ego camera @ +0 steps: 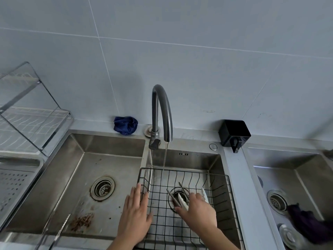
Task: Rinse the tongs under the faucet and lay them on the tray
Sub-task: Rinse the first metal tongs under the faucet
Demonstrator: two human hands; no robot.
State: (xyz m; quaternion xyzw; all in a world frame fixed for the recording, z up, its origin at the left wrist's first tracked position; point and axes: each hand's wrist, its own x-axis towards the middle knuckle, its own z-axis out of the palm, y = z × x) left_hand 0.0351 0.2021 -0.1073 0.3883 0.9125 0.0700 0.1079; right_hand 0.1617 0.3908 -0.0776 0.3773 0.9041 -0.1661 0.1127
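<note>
My right hand (199, 209) holds the tongs (182, 200) low inside the wire basket (220, 192) (tips pointing away); left hand (136, 212) fingers spread flat on its rim.

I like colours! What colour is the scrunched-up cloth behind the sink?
Dark blue. The cloth shows best in the head view, left of the faucet.

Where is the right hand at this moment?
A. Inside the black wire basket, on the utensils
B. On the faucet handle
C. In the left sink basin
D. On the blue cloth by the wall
A: the right hand is low inside the wire basket, fingers around the tongs.
</note>
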